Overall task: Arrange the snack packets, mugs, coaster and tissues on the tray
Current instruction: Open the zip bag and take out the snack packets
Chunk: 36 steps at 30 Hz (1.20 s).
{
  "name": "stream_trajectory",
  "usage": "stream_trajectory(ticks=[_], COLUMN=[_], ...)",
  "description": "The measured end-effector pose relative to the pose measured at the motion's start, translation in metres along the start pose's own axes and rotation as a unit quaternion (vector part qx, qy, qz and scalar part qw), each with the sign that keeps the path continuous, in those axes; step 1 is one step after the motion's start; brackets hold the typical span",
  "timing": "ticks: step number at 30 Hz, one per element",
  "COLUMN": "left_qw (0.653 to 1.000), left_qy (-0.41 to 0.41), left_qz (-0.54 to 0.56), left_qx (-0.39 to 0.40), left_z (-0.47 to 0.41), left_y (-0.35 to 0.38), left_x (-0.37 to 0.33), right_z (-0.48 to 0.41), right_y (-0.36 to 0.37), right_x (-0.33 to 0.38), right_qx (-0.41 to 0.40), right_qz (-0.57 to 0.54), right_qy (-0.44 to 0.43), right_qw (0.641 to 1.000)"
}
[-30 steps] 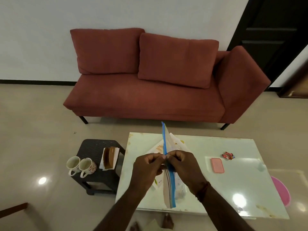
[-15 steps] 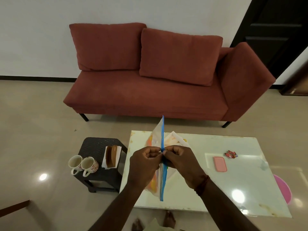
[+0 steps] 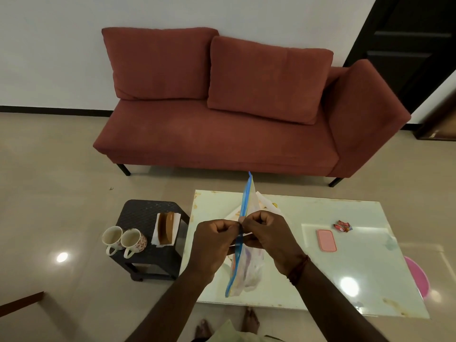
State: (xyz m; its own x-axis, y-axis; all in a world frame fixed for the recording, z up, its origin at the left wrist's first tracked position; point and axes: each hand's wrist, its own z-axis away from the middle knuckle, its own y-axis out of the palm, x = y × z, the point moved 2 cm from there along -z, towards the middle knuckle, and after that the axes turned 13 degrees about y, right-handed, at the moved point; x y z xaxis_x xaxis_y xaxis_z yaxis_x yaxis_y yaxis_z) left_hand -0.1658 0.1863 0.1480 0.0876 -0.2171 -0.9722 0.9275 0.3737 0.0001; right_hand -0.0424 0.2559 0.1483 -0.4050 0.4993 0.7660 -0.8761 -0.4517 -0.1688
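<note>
Both my hands pinch the blue zip strip of a clear zip bag [image 3: 246, 267] held upright above the glass table [image 3: 320, 280]. My left hand [image 3: 214, 243] grips one side of the strip and my right hand [image 3: 269, 235] the other, fingertips meeting. The bag holds colourful packets, blurred. Two floral mugs [image 3: 123, 240] stand on a dark stool [image 3: 145, 213] at the left, beside a brown holder [image 3: 165, 228] on white tissues [image 3: 155, 239]. A pink coaster [image 3: 326, 240] and a small red snack packet [image 3: 342, 226] lie on the table to the right.
A red sofa [image 3: 222, 134] stands behind the table against the wall. A pink round object [image 3: 417, 275] shows under the table's right edge. My bare feet [image 3: 249, 322] are on the tiled floor by the table's near edge. A dark doorway is at the far right.
The bag has tilted and shifted slightly in my hands while both stay pinched on the blue zip strip. The view has drifted a little.
</note>
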Motion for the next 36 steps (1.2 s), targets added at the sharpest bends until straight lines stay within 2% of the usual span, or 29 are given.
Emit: stream_trajectory(ticks=[3, 6, 10, 13, 15, 18, 21, 25, 32, 34, 36], left_qw=[0.999, 0.999, 0.994, 0.978, 0.961, 0.943, 0.931, 0.918, 0.907, 0.907, 0.921], left_qy=[0.016, -0.004, 0.019, 0.067, 0.086, 0.118, 0.133, 0.15, 0.164, 0.186, 0.188], left_qz=[-0.028, -0.032, -0.091, -0.186, -0.24, -0.265, -0.311, -0.33, -0.354, -0.352, -0.329], left_qx=[-0.007, -0.014, -0.062, -0.069, -0.109, -0.164, -0.14, -0.164, -0.16, -0.139, -0.09], left_z=[0.0, -0.002, -0.008, -0.001, 0.001, 0.0, 0.001, 0.0, 0.002, 0.002, 0.001], left_y=[0.0, -0.002, -0.014, -0.014, -0.025, -0.054, -0.062, -0.064, -0.072, -0.077, -0.09], left_x=[0.006, 0.01, 0.013, 0.016, 0.016, 0.01, 0.004, -0.002, -0.003, -0.007, -0.009], right_z=[0.001, 0.001, 0.0, 0.003, 0.004, -0.001, -0.001, -0.004, 0.001, 0.006, 0.013], right_y=[-0.001, -0.003, -0.009, -0.001, -0.001, -0.022, -0.037, -0.043, -0.044, -0.043, -0.036], right_x=[0.0, 0.0, -0.003, -0.008, -0.011, -0.018, -0.025, -0.021, -0.004, 0.007, 0.024], right_qx=[-0.009, -0.02, -0.035, -0.05, -0.07, -0.107, -0.1, -0.124, -0.112, -0.098, -0.085], right_qz=[0.022, 0.049, 0.098, 0.197, 0.255, 0.236, 0.24, 0.225, 0.239, 0.241, 0.243], right_qy=[-0.002, -0.01, -0.013, -0.04, -0.057, -0.037, -0.012, -0.012, -0.025, -0.039, -0.065], right_qw=[1.0, 0.999, 0.994, 0.978, 0.963, 0.965, 0.965, 0.967, 0.964, 0.965, 0.964])
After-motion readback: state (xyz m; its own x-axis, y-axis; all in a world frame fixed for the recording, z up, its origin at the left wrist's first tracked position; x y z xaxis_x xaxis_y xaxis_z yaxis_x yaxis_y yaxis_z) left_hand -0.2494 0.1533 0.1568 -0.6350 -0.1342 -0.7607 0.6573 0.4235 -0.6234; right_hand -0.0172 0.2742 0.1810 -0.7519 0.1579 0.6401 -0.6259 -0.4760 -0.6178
